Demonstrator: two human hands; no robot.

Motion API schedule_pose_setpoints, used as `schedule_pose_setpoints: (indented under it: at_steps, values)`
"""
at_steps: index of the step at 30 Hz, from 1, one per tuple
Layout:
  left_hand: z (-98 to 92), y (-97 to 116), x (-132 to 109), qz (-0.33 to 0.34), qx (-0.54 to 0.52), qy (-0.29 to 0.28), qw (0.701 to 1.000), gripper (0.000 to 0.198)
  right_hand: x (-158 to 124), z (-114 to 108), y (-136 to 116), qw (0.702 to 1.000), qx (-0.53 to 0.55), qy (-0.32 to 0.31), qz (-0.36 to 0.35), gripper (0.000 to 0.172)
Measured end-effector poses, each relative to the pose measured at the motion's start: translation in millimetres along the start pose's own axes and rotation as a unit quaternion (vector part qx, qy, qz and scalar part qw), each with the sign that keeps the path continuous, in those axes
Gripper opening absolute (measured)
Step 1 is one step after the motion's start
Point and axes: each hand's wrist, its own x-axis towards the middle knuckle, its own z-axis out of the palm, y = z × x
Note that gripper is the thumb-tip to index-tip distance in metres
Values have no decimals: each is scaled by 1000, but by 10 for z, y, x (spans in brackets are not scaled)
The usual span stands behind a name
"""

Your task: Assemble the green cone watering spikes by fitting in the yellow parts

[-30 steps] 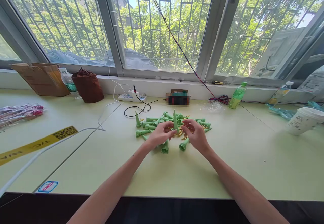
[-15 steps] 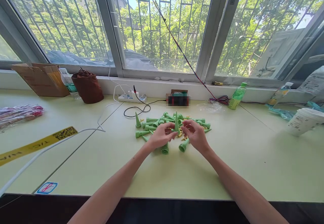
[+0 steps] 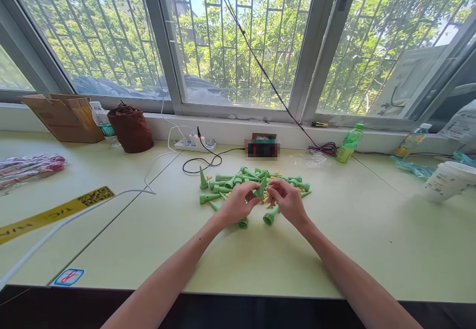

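Note:
A heap of green plastic cones mixed with small yellow pieces lies in the middle of the pale green table. My left hand pinches one green cone, which tilts to the right between both hands. My right hand is closed close beside that cone's tip, fingers curled on something small I cannot make out. One cone stands upright at the heap's left edge. Two cones lie just in front of my hands.
On the sill side stand a power strip with cables, a brown bag, a cardboard box, and a green bottle. A paper cup lies at right. Yellow tape and a white cable cross the left.
The cone in my left hand has tipped from upright to leaning right, toward my right hand. Both hands stay over the heap. The view shifted slightly.

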Motion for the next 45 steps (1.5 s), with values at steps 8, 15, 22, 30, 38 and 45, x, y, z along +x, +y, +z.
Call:
schedule_pose_setpoints:
  at_steps: [8,15,22,30,38,45]
  values:
    - [-13,28,-12,27,37,-13,999,18,-8,-10,-23,1000,-20,-14,1,27]
    - [11,-25,17,-16,24,38,999,24,-8,-12,11,998,-44,-29,-17,28]
    - [-2,-2,14,-16,-8,12,1000,24,-2,-19,5,996,-85,-27,-26,26]
    - [-10,-11,4,4,13,21,1000,22,-7,-13,-13,994,-97,-43,-25,23]
    - [-28,-5,3,18,27,12,999,23,-19,-19,-43,994,-93,-56,-26,24]
    - [-36,1,8,38,36,16,998,20,-26,-21,-27,992,-100,-63,-31,23]
